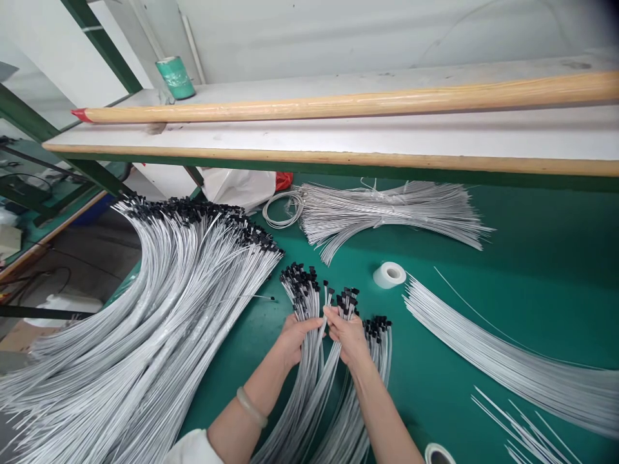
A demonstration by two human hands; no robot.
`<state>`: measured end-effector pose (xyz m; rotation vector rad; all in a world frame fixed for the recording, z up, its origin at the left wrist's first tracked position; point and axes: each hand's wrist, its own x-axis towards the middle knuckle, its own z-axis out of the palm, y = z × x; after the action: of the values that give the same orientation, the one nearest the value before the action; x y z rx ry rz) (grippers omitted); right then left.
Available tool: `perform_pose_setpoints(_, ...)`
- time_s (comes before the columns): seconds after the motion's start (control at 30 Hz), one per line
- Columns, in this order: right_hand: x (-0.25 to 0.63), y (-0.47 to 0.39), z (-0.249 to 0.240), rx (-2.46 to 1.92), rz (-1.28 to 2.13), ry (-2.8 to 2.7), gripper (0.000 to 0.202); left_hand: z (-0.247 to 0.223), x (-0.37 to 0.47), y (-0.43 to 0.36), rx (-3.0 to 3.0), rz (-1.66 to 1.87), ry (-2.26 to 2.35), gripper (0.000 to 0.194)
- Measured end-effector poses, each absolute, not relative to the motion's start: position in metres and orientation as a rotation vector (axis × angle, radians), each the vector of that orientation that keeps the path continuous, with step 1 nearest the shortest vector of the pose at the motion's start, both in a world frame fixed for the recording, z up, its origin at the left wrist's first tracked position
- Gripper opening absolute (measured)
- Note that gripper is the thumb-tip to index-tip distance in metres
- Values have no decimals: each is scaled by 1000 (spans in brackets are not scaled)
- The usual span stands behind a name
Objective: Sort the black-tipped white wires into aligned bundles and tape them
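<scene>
My left hand (294, 338) is closed around a bundle of thin grey cables (307, 367) with black connectors at the top. Fingers wrapped, my right hand (345, 332) holds a smaller bundle (329, 370) with the same black ends. Between the two hands, a few cables with black tips (327, 296) stand upright, touched by the thumbs and fingertips of both hands. Just right of my right hand, another black-tipped bundle (382, 348) lies on the green table (435, 328).
A large pile of black-tipped cables (178, 277) covers the left. Behind lie a tied cable bundle (387, 209) and a cable coil (284, 209). A white tape roll (389, 275) and loose cables (507, 361) are right. A shelf (338, 138) bearing a wooden pole (338, 105) crosses above.
</scene>
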<state>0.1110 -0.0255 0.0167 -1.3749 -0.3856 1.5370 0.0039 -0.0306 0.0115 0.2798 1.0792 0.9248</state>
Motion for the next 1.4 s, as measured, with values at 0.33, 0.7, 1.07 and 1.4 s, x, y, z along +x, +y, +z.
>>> perform_pose_setpoints(0.33,114,-28,14,-1338,1483,-338,34,16,5,-29,202,908,1226,28)
perform_pose_setpoints(0.7,98,-21,20,-1552,1389,-484,38,16,12,-28,260,904,1187,33)
perform_pose_setpoints(1.07,105,-24,24,-1440,1537,-347,34,16,5,-31,289,915,1030,34)
perform_pose_setpoints(1.4,103,-25,30,-1404,1529,-328,32,18,6,-31,295,917,990,36)
